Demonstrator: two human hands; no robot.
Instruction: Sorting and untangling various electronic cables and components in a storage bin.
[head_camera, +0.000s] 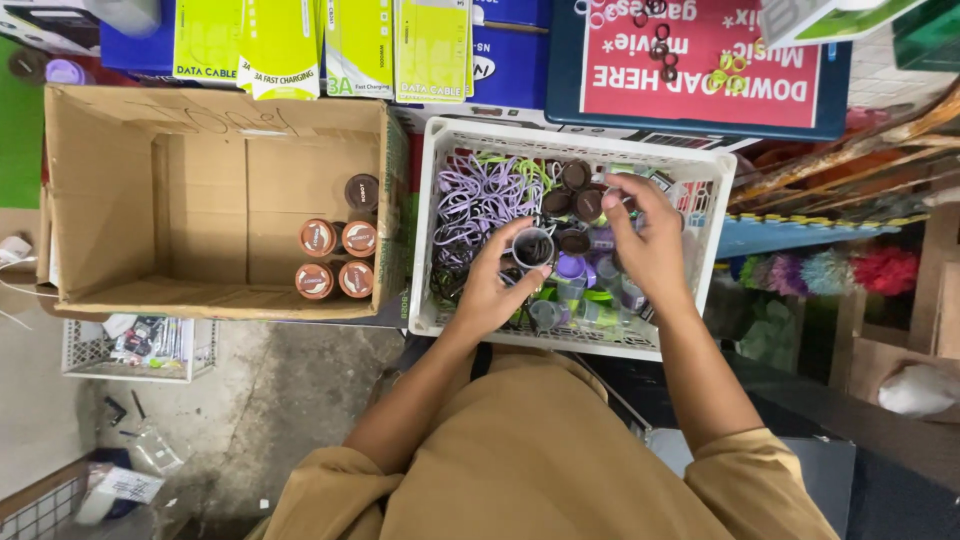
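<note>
My left hand (497, 283) holds a small clear round container (532, 247) with dark coiled cable inside, open end facing up, above the white plastic crate (434, 200). Over the crate's right half my right hand (645, 240) pinches a small pale piece between its fingertips; I cannot tell what it is. The crate holds purple and green coiled cables (482, 192), brown lids (575, 176) and purple and clear tubs (570, 267).
A cardboard box (120, 190) at left holds several capped orange-brown tubs (337, 258) in its right corner. Yellow-green packets (280, 45) and a red sign (700, 60) lie beyond. A small white basket (75, 362) sits on the concrete floor. Coloured tufts (830, 270) lie at right.
</note>
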